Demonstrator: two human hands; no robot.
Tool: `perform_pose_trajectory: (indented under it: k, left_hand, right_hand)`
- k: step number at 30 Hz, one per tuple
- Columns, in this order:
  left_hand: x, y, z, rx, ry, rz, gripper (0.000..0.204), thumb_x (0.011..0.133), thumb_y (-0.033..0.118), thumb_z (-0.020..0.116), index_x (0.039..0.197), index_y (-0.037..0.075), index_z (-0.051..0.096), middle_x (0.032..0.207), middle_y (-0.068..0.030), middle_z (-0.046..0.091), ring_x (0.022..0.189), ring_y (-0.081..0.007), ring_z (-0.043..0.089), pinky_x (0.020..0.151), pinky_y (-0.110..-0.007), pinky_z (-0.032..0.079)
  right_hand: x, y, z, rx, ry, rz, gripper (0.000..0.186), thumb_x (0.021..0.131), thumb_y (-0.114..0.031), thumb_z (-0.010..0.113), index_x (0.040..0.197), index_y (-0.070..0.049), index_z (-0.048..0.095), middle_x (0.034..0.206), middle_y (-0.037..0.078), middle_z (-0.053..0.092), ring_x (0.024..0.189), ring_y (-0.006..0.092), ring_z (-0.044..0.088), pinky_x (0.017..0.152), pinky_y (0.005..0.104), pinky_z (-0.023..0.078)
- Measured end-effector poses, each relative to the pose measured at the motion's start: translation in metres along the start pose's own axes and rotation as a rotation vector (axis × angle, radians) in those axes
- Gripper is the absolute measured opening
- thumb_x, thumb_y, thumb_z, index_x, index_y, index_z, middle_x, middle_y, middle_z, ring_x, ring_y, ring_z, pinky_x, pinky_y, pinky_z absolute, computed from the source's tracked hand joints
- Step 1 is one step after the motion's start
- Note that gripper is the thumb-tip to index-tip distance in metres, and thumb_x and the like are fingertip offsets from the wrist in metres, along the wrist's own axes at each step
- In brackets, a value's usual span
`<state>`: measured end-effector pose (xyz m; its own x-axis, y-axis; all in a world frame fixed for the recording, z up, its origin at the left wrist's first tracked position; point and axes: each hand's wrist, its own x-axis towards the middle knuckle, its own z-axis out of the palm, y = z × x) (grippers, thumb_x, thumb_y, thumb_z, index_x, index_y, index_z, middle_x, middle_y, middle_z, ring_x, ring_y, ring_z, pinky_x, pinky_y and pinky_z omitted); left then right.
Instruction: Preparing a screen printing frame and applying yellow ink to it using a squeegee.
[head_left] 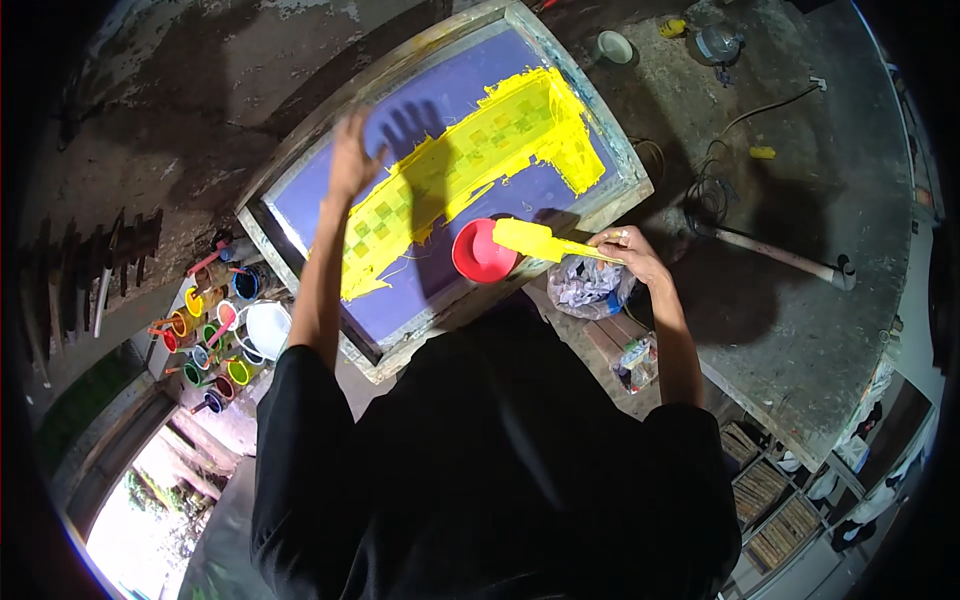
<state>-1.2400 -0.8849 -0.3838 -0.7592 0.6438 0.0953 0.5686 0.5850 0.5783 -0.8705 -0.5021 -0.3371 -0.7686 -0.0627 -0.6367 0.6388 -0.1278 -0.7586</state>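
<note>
Landmark: the printing screen (440,190), a wooden frame with purple mesh that lies tilted on the grey surface (800,300); a wide band of yellow ink (470,160) crosses the mesh.
Risk, ink drip: the yellow-coated spatula (545,242) is loaded with ink; I judge it could drip onto the frame edge or the surface beside the screen if it is tipped or carried slowly.
Risk, bowl: the red bowl (480,252) sits on the lower edge of the screen; a push from the spatula could slide or tip it, I think.
Risk, smear: the raised hand is above wet ink; if it comes down flat, it may smear the band.
Left hand (352,155): lifted above the left part of the screen, fingers apart and spread, holding nothing; its shadow falls on the mesh.
Right hand (625,250): just right of the screen's lower corner, grip closed around the spatula handle, blade pointing to the bowl.
Near the right hand: a crumpled plastic bag (590,285), just below it.
Left of the screen: many small paint cups (215,340) in several colours.
</note>
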Motion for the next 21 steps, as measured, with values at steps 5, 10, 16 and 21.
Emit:
perform_pose_trajectory:
  k: [5, 10, 16, 21]
  left_hand:
    - [-0.111, 0.124, 0.017, -0.328, -0.446, 0.107, 0.117, 0.056, 0.020, 0.092, 0.152, 0.010, 0.026, 0.150, -0.0175, 0.036, 0.140, -0.0380, 0.033, 0.116, -0.047, 0.029]
    - [-0.139, 0.140, 0.065, -0.175, -0.466, 0.131, 0.126, 0.051, 0.021, 0.094, 0.154, 0.010, 0.021, 0.150, -0.0175, 0.034, 0.139, -0.0386, 0.032, 0.115, -0.048, 0.031]
    - [-0.126, 0.142, 0.074, -0.373, -0.531, 0.115, 0.118, 0.050, 0.018, 0.091, 0.148, 0.006, 0.026, 0.144, -0.0199, 0.037, 0.134, -0.0410, 0.037, 0.111, -0.046, 0.036]
    - [-0.126, 0.143, 0.065, -0.528, -0.370, 0.059, 0.105, 0.053, 0.017, 0.087, 0.141, 0.002, 0.033, 0.137, -0.0211, 0.043, 0.129, -0.0403, 0.043, 0.109, -0.044, 0.039]
  right_hand:
    - [0.014, 0.008, -0.006, -0.031, -0.066, -0.002, 0.019, 0.090, -0.006, 0.067, 0.106, 0.004, 0.068, 0.080, 0.007, 0.068, 0.065, 0.0143, 0.066, 0.060, 0.0236, 0.048]
    - [0.031, 0.000, -0.009, -0.176, -0.114, 0.028, 0.017, 0.089, -0.005, 0.068, 0.105, 0.003, 0.069, 0.081, 0.007, 0.068, 0.062, 0.0141, 0.065, 0.058, 0.0240, 0.047]
    - [0.033, 0.002, -0.006, -0.269, -0.019, 0.059, 0.014, 0.089, -0.001, 0.066, 0.102, 0.003, 0.070, 0.082, 0.006, 0.069, 0.064, 0.0109, 0.063, 0.059, 0.0240, 0.047]
    - [0.011, -0.018, 0.024, -0.357, 0.206, -0.045, 0.013, 0.089, 0.001, 0.065, 0.101, 0.003, 0.070, 0.081, 0.005, 0.068, 0.068, 0.0077, 0.060, 0.061, 0.0235, 0.046]
